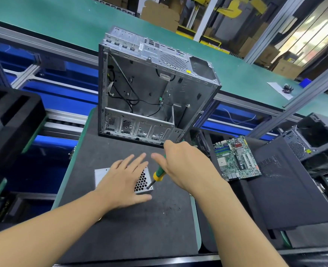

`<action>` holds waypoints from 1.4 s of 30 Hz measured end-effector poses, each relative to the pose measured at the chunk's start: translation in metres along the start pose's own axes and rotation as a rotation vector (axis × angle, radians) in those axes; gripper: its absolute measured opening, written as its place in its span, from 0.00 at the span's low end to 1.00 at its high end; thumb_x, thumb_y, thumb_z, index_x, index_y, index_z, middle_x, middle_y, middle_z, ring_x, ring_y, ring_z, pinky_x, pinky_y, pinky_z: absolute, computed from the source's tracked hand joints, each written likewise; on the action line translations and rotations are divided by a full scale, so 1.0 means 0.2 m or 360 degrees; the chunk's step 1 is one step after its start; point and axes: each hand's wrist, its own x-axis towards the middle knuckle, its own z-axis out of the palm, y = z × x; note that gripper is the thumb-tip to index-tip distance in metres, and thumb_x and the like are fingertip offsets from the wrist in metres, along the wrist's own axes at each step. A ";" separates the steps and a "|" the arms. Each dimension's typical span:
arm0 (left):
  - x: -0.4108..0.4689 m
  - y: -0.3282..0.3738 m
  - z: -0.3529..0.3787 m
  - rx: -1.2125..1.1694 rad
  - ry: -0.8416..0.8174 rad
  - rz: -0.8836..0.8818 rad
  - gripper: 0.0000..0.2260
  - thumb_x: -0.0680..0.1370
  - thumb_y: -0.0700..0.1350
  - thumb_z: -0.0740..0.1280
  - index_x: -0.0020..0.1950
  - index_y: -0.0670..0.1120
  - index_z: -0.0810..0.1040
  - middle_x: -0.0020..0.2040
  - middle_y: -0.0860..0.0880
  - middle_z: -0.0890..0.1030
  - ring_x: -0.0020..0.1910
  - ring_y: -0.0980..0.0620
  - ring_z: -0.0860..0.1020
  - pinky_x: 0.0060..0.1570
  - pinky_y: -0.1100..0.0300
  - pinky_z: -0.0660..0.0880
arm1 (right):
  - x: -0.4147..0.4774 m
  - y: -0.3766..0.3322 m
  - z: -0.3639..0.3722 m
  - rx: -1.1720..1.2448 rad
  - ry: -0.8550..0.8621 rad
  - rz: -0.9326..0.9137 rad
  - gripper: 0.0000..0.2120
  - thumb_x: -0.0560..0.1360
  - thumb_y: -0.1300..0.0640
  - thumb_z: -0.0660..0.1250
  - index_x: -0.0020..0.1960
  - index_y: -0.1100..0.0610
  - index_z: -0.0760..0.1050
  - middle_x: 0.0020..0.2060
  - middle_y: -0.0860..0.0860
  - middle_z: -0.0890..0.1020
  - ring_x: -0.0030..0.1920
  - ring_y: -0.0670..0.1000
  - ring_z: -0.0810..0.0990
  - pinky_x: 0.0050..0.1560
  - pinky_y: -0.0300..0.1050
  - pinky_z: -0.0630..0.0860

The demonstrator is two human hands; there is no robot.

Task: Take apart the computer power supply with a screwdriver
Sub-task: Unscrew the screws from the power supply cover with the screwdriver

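Observation:
The power supply (142, 182), a flat silver box with a honeycomb grille, lies on the dark mat near the middle. My left hand (123, 180) rests flat on top of it with fingers spread, covering most of it. My right hand (180, 166) grips a screwdriver (158, 175) with a green and yellow handle. The dark tip of the screwdriver touches the near right corner of the power supply.
An emptied silver computer case (151, 89) stands open just behind the mat (132, 228). A green motherboard (237, 158) lies to the right beside a black side panel (286, 182) and another case (317, 137). A green conveyor belt (62, 22) runs behind. A black bin (10, 116) sits at the left.

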 end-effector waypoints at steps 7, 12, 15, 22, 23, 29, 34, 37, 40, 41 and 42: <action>0.01 0.04 0.04 0.0201 0.0360 -0.0004 0.37 0.68 0.73 0.61 0.67 0.49 0.74 0.60 0.48 0.78 0.49 0.44 0.76 0.47 0.49 0.71 | 0.03 0.04 -0.10 0.0332 -0.0480 -0.0343 0.03 0.79 0.56 0.61 0.52 0.50 0.71 0.51 0.48 0.71 0.48 0.52 0.74 0.51 0.50 0.73; 0.01 0.05 0.04 0.0235 0.0379 0.0001 0.34 0.68 0.71 0.62 0.64 0.48 0.76 0.58 0.48 0.78 0.47 0.44 0.76 0.46 0.49 0.72 | 0.05 0.03 -0.10 0.0310 -0.0524 -0.0258 0.06 0.76 0.50 0.64 0.52 0.48 0.72 0.49 0.46 0.72 0.48 0.52 0.75 0.47 0.51 0.75; 0.01 0.06 0.03 0.0240 0.0352 -0.0031 0.34 0.68 0.72 0.61 0.65 0.49 0.75 0.58 0.48 0.78 0.49 0.45 0.76 0.48 0.49 0.72 | 0.06 -0.01 -0.06 0.0211 -0.0348 -0.0107 0.15 0.81 0.40 0.56 0.54 0.52 0.65 0.46 0.52 0.74 0.43 0.56 0.74 0.41 0.51 0.69; 0.02 0.04 0.02 0.0257 0.0211 -0.0136 0.38 0.70 0.73 0.56 0.74 0.54 0.66 0.67 0.52 0.73 0.57 0.46 0.73 0.56 0.51 0.69 | 0.08 0.03 -0.11 0.0279 -0.0529 -0.0337 0.09 0.76 0.59 0.63 0.53 0.53 0.65 0.49 0.51 0.72 0.49 0.55 0.69 0.46 0.52 0.71; 0.02 0.04 0.02 0.0266 0.0221 -0.0125 0.37 0.69 0.73 0.57 0.73 0.53 0.68 0.66 0.51 0.74 0.56 0.46 0.74 0.55 0.50 0.70 | 0.08 0.04 -0.12 0.0337 -0.0568 -0.0370 0.11 0.75 0.58 0.65 0.54 0.51 0.66 0.50 0.50 0.72 0.51 0.54 0.68 0.48 0.51 0.71; 0.01 0.06 0.02 0.0332 0.0178 -0.0142 0.38 0.70 0.73 0.54 0.74 0.53 0.66 0.66 0.51 0.73 0.57 0.46 0.73 0.57 0.51 0.69 | 0.09 0.05 -0.06 0.0280 -0.0342 -0.0161 0.16 0.82 0.41 0.55 0.51 0.55 0.61 0.42 0.52 0.72 0.42 0.58 0.72 0.40 0.51 0.68; 0.01 0.05 0.01 0.0288 0.0261 -0.0135 0.37 0.69 0.72 0.58 0.70 0.51 0.71 0.63 0.51 0.76 0.53 0.46 0.75 0.53 0.51 0.70 | 0.08 0.07 -0.09 0.0264 -0.0450 -0.0501 0.04 0.79 0.57 0.59 0.54 0.52 0.67 0.54 0.52 0.71 0.51 0.56 0.72 0.51 0.53 0.72; 0.01 0.05 0.00 0.0299 0.0295 -0.0089 0.36 0.68 0.71 0.61 0.67 0.48 0.75 0.60 0.49 0.78 0.49 0.45 0.76 0.49 0.50 0.72 | 0.08 0.08 -0.10 0.0259 -0.0527 -0.0476 0.07 0.76 0.57 0.60 0.53 0.49 0.67 0.53 0.49 0.68 0.53 0.54 0.67 0.53 0.52 0.71; 0.00 0.07 -0.01 0.0336 0.0339 -0.0057 0.33 0.68 0.70 0.63 0.62 0.47 0.77 0.54 0.47 0.79 0.44 0.44 0.76 0.45 0.51 0.73 | 0.08 0.03 -0.05 0.0114 -0.0271 -0.0354 0.10 0.81 0.45 0.56 0.50 0.52 0.63 0.44 0.51 0.70 0.45 0.58 0.72 0.45 0.53 0.71; -0.01 0.07 0.00 0.0334 0.0350 -0.0055 0.33 0.68 0.70 0.63 0.62 0.47 0.76 0.53 0.47 0.78 0.44 0.44 0.76 0.45 0.51 0.73 | 0.07 0.01 -0.03 0.0013 -0.0161 -0.0368 0.13 0.82 0.44 0.53 0.49 0.53 0.61 0.40 0.50 0.69 0.42 0.59 0.72 0.41 0.52 0.69; -0.01 0.08 0.00 0.0327 0.0373 -0.0044 0.32 0.68 0.70 0.64 0.62 0.48 0.75 0.53 0.47 0.79 0.43 0.44 0.76 0.44 0.51 0.73 | 0.07 0.00 -0.01 -0.0051 -0.0071 -0.0428 0.12 0.83 0.46 0.52 0.49 0.54 0.61 0.37 0.50 0.68 0.40 0.59 0.71 0.39 0.51 0.68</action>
